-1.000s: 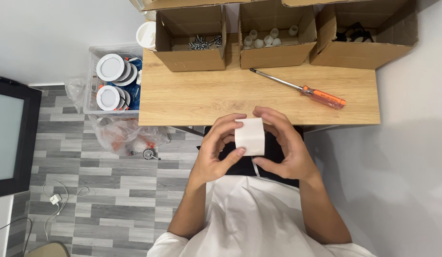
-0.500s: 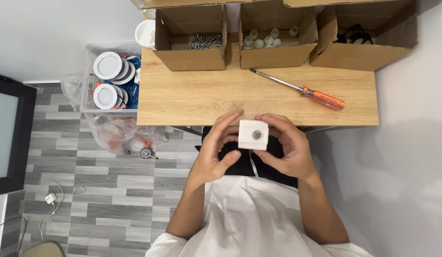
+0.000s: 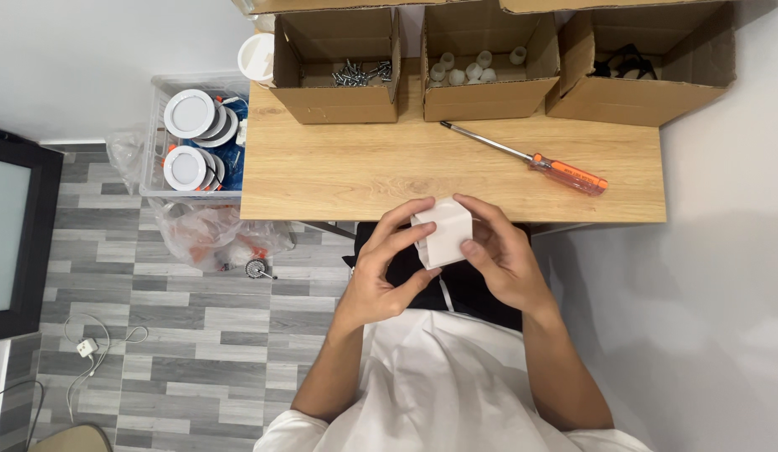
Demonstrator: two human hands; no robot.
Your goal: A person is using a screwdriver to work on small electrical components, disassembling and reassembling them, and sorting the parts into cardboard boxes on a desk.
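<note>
A small white square box-shaped part (image 3: pixel 443 233) is held in front of my chest, just below the near edge of the wooden table (image 3: pixel 364 172). My left hand (image 3: pixel 385 268) grips its left side with fingers curled over the top. My right hand (image 3: pixel 498 255) grips its right side, thumb on the front face. The part is tilted, with a plain white face toward the camera. An orange-handled screwdriver (image 3: pixel 531 159) lies on the table beyond my right hand, untouched.
Three open cardboard boxes line the table's far edge: one with screws (image 3: pixel 360 74), one with small white pieces (image 3: pixel 464 69), one with black items (image 3: pixel 628 63). A crate of round white light fittings (image 3: pixel 192 138) and a plastic bag (image 3: pixel 209 234) sit on the floor at left.
Both hands have turned the white part: the face with a round dark hole seen half a second ago is now out of sight. The part has tilted and shifted slightly.
</note>
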